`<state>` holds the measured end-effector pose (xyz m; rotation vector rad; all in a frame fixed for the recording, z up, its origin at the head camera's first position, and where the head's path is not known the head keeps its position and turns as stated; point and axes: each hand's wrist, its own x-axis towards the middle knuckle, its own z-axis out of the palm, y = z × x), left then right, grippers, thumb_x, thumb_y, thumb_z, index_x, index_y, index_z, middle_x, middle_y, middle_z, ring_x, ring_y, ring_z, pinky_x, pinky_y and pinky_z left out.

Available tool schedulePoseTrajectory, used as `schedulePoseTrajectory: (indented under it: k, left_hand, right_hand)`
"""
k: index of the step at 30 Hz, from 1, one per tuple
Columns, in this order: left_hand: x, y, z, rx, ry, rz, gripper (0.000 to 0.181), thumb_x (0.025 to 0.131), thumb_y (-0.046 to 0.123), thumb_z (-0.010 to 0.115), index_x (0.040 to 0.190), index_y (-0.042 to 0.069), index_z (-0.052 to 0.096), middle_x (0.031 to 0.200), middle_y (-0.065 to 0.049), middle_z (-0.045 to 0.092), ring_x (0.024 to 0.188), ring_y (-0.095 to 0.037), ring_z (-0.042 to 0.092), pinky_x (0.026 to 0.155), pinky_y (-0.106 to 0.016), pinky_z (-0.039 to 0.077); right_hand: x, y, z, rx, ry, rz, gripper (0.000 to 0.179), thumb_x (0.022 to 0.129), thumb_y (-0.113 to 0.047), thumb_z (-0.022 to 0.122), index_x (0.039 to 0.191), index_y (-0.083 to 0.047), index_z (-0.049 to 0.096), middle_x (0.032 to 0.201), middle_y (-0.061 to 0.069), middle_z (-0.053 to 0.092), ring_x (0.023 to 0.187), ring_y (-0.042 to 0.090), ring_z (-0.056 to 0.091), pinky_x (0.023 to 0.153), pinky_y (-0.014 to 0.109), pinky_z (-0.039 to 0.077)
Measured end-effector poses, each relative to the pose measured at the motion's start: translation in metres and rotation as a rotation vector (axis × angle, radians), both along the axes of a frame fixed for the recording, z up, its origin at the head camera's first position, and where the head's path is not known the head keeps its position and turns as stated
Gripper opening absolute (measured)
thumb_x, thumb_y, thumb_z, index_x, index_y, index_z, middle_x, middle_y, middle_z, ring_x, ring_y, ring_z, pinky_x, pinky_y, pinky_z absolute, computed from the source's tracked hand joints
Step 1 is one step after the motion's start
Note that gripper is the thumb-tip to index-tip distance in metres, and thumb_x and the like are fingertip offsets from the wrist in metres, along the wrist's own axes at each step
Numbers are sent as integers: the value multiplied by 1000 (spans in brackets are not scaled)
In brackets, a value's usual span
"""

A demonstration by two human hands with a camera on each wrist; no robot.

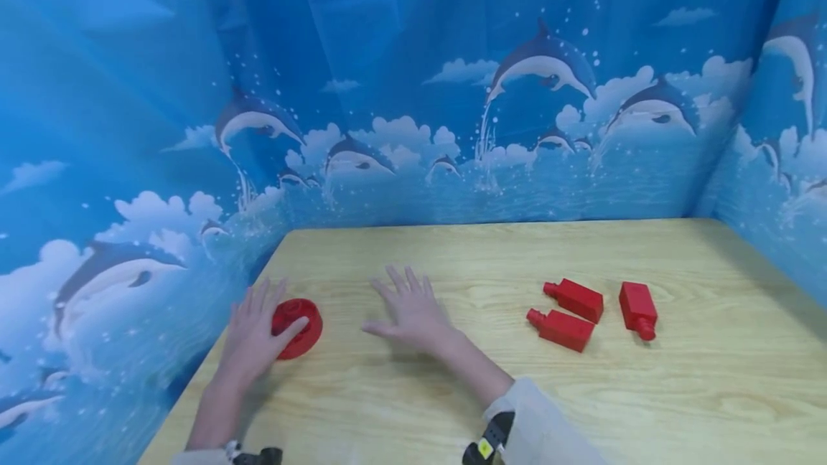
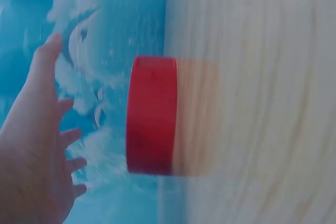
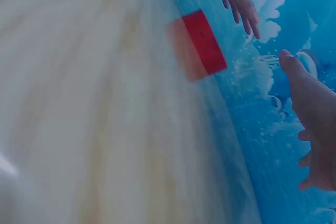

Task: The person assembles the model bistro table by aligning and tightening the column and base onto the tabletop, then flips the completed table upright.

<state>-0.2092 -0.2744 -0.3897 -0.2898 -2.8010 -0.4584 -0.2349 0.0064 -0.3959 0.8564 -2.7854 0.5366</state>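
Note:
A squat red round piece [image 1: 312, 329] sits flat at the table's left side, partly covered by my left hand [image 1: 254, 336]. In the left wrist view, this hand has straight, spread fingers and a visible gap separates it from the smooth-sided red cylinder [image 2: 152, 115]. The round piece's top shows a recess, though much of it is hidden. My right hand [image 1: 413, 313] hovers over the middle of the table, palm down, fingers spread and holding nothing. The right wrist view shows both hands above table height, with the red piece [image 3: 205, 41] between and below them.
Right of my right hand lie three red square-bodied, bottle-shaped pieces: one [image 1: 579, 300] behind another [image 1: 565, 330], and a third [image 1: 637, 306] farther right, neck toward me. A blue dolphin-print curtain [image 1: 400, 92] encloses the back and sides of the wooden table [image 1: 646, 400].

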Motion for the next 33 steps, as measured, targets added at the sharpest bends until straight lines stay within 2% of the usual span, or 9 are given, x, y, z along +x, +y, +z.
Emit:
schedulePoseTrajectory:
  k: [3, 6, 13, 16, 19, 25, 28, 33]
  left_hand:
    - [0, -12, -7, 16, -49, -20, 86, 84, 53, 57, 145, 6, 19, 144, -27, 17, 130, -48, 8, 99, -65, 5]
    - [-1, -22, -12, 35, -115, -6, 90, 83, 56, 56, 144, 2, 20, 144, -28, 16, 129, -48, 8, 99, -65, 5]
    - [-3, -32, -30, 155, -248, 26, 98, 79, 57, 60, 145, 0, 15, 141, -30, 20, 125, -50, 19, 90, -69, 26]
    - [-4, -34, -36, 207, -287, 31, 99, 80, 56, 61, 145, 0, 13, 141, -32, 19, 124, -51, 19, 90, -69, 26]
    - [-4, -35, -40, 226, -298, 32, 100, 79, 55, 61, 145, 0, 11, 141, -33, 17, 124, -52, 19, 90, -69, 24]
    - [-6, -35, -43, 224, -268, 23, 99, 79, 54, 62, 144, -2, 13, 141, -33, 17, 125, -52, 19, 94, -69, 17]
    - [-7, -32, -43, 220, -299, 33, 101, 78, 57, 62, 145, -1, 13, 142, -33, 14, 125, -53, 16, 93, -69, 18]
    - [-8, -25, -44, 234, -347, 48, 105, 75, 62, 61, 146, 3, 10, 145, -30, 11, 126, -52, 14, 92, -69, 21]
  right_hand:
    - [1, -19, -7, 20, 25, 14, 77, 83, -69, 40, 144, -22, 31, 149, 12, 19, 134, 38, 13, 103, 57, 14]
    - [1, -36, -11, 18, 38, 22, 75, 84, -68, 40, 143, -23, 32, 148, 11, 23, 133, 37, 17, 103, 57, 18]
    - [3, -69, -28, 15, 13, 41, 74, 86, -67, 36, 144, -22, 31, 148, 9, 24, 132, 38, 21, 102, 56, 22]
    - [4, -78, -34, 3, 39, 69, 72, 87, -66, 37, 144, -21, 32, 148, 9, 25, 132, 36, 23, 102, 55, 22]
    - [4, -83, -38, 12, 68, 99, 70, 88, -63, 37, 144, -21, 31, 148, 7, 25, 132, 35, 23, 102, 55, 22]
    - [5, -86, -43, 61, 58, 163, 68, 90, -62, 33, 145, -21, 30, 149, 3, 24, 134, 33, 19, 105, 50, 19]
    - [6, -85, -45, 67, 47, 183, 69, 91, -61, 32, 145, -19, 30, 149, 3, 23, 134, 31, 18, 106, 48, 18]
    - [5, -83, -47, 37, 23, 168, 70, 91, -60, 32, 145, -16, 28, 149, 4, 24, 134, 29, 19, 107, 44, 17]
